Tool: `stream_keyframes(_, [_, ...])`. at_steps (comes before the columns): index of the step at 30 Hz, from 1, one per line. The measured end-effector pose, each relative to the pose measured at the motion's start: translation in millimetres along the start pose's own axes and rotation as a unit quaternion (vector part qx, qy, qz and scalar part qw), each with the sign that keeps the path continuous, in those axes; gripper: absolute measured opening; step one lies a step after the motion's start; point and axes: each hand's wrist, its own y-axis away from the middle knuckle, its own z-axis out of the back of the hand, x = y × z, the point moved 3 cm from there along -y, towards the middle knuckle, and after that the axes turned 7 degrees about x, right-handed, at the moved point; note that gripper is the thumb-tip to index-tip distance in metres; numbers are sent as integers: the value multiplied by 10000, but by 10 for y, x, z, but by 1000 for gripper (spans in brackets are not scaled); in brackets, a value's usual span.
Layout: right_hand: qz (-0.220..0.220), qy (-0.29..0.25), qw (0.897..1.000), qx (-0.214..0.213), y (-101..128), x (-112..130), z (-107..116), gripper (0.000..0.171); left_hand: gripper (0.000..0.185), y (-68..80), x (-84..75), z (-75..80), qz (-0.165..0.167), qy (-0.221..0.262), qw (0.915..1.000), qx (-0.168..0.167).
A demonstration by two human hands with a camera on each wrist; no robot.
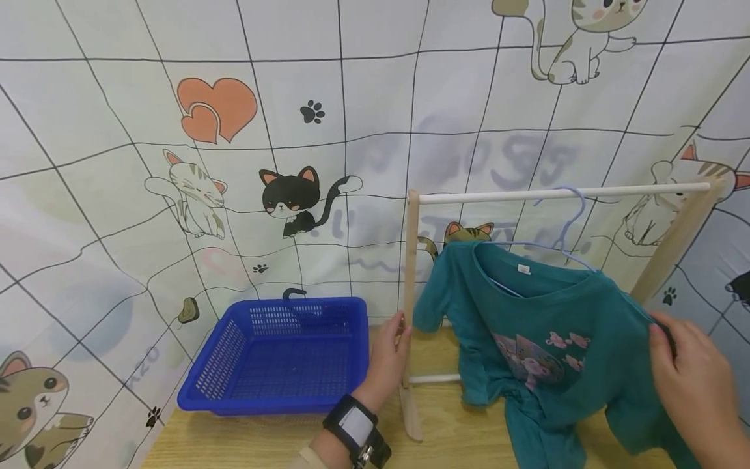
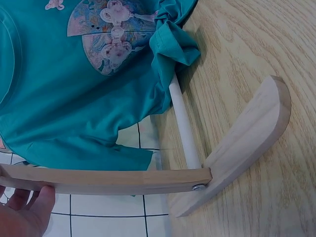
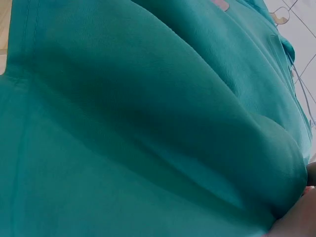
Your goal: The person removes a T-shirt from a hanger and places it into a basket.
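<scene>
Left hand (image 1: pixel 387 361): wrapped lightly round the rack's left upright (image 1: pixel 410 280), low down, steadying it.
Right hand (image 1: pixel 694 384): pinching the teal shirt (image 1: pixel 545 332) at its right shoulder, fingers closed on cloth.
Shirt: draped on a pale blue hanger (image 1: pixel 562 238) hooked over the rack's top rail (image 1: pixel 562 193), which runs left to right; hem slumps onto the worktop (image 1: pixel 246 443).
Nearer hand: the right, already on the shirt; the left is just beside its sleeve.
Around: blue basket (image 1: pixel 281 355) left of the rack, nothing visible in it.
In the way: the rack's lower crossbar (image 2: pixel 183 126), behind the bunched hem.
</scene>
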Motion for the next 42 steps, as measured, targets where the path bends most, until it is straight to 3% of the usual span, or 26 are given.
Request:
stream_keyframes(5, [-40, -120, 9999, -54, 0, -1, 12, 43, 47, 3, 0, 1, -42, -53, 10000, 21])
stream_keyframes(12, [-423, -345, 9985, -28, -22, 54, 65, 44, 47, -7, -3, 10, -55, -69, 9999, 71])
stream_keyframes(16, [-432, -478, 9977, -209, -41, 79, 133, 43, 47, -12, -13, 13, -28, -93, 9999, 63])
stream_keyframes(20, [-407, -482, 9975, -328, -55, 107, 182, 42, 47, -18, -21, 31, -15, -150, 9999, -7])
stream_keyframes(25, [-724, -505, 9956, -325, -57, 145, 215, 44, 46, -40, -10, 64, -158, -259, 9994, -155])
stream_keyframes(32, [-996, -1254, 9852, -606, -24, 106, 251, 42, 48, -63, 28, 78, -215, -281, 9993, -103])
stream_keyframes(35, [-923, -1362, 9824, -880, -13, -34, 204, 40, 48, -71, 29, 87, -100, -188, 9998, -17])
stream_keyframes(42, [-793, -998, 9835, -1286, -4, -663, -77, 35, 48, -81, 30, 115, 84, -97, 9999, 71])
